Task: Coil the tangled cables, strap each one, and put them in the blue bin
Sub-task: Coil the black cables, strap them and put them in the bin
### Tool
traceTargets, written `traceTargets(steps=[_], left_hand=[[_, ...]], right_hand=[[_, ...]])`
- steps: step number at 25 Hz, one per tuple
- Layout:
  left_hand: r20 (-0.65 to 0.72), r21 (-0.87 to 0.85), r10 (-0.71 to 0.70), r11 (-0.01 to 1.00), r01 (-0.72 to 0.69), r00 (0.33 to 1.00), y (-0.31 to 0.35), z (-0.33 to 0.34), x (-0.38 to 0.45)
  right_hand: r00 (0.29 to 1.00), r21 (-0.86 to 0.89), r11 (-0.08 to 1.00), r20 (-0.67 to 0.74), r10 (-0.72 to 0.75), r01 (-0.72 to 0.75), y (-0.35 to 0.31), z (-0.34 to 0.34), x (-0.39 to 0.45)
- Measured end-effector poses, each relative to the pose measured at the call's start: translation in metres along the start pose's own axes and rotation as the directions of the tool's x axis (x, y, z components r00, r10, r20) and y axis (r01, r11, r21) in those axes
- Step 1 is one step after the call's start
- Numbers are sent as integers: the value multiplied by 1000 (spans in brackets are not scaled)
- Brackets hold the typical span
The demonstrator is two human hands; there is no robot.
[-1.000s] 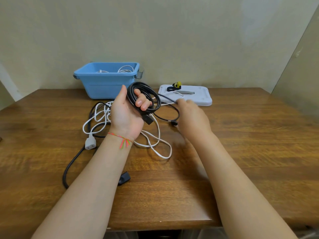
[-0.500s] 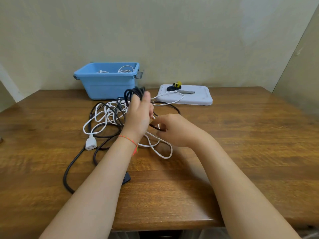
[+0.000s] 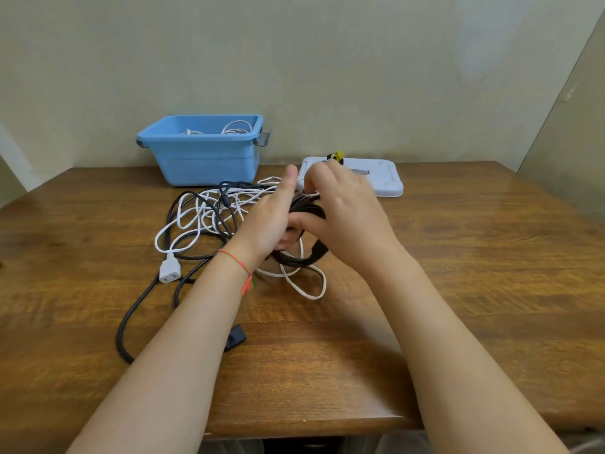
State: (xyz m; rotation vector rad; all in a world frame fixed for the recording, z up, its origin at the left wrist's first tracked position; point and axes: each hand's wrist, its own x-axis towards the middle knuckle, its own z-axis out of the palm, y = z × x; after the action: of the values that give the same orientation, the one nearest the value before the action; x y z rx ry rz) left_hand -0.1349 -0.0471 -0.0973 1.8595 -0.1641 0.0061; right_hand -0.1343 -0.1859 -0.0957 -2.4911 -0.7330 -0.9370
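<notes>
Some white cables lie in the blue bin [image 3: 209, 158] already; both hands, left hand [image 3: 268, 221] and right hand [image 3: 343, 217], hold a black coil [image 3: 302, 257], not strapped yet; a tangled pile [image 3: 209, 217] waits left of them.

I see a brown wooden table [image 3: 458, 290] running up to a plain pale wall [image 3: 327, 60]. At the far side lies a flat pale-grey lid [image 3: 383, 178], and a grey panel [image 3: 569, 126] stands at right.

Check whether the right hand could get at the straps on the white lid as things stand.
Probably yes, once free: the straps sit just beyond the right hand, nothing between them, but that hand now grips the black coil.
</notes>
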Motion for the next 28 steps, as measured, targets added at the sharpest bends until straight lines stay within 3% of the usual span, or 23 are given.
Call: traceTargets(steps=[2,3,7,10,14,18,21,23,28], left_hand=[[46,-169,-69,983,76,997,0,-2,-1],[94,-249,-96,961,116,991,1,-3,-1],[341,-403,-177,860,314,923,1,-5,-2],[335,-389,-262,836,386,905,-4,-3,2],[201,-346,-202,901,263,958,-8,0,7],[31,-148,35,988,-30,999,-13,9,7],[-149,-5,174,984,-176,973,-16,23,5],[-226,-21,247,966,-258,942,-16,28,4],[-323,20,278,958,-287,905,-9,31,2]], right_hand=[[984,266,960,171,47,-92,-1,1,-2],[974,310,944,223,42,-112,-1,2,-2],[945,226,953,301,127,-200,1,3,-1],[911,112,955,349,220,-274,1,5,-1],[895,22,938,309,322,-346,5,14,2],[848,253,809,178,500,-530,24,17,3],[780,326,713,164,604,-621,29,15,3],[774,359,695,159,613,-623,26,18,2],[759,453,644,126,639,-617,20,19,1]])
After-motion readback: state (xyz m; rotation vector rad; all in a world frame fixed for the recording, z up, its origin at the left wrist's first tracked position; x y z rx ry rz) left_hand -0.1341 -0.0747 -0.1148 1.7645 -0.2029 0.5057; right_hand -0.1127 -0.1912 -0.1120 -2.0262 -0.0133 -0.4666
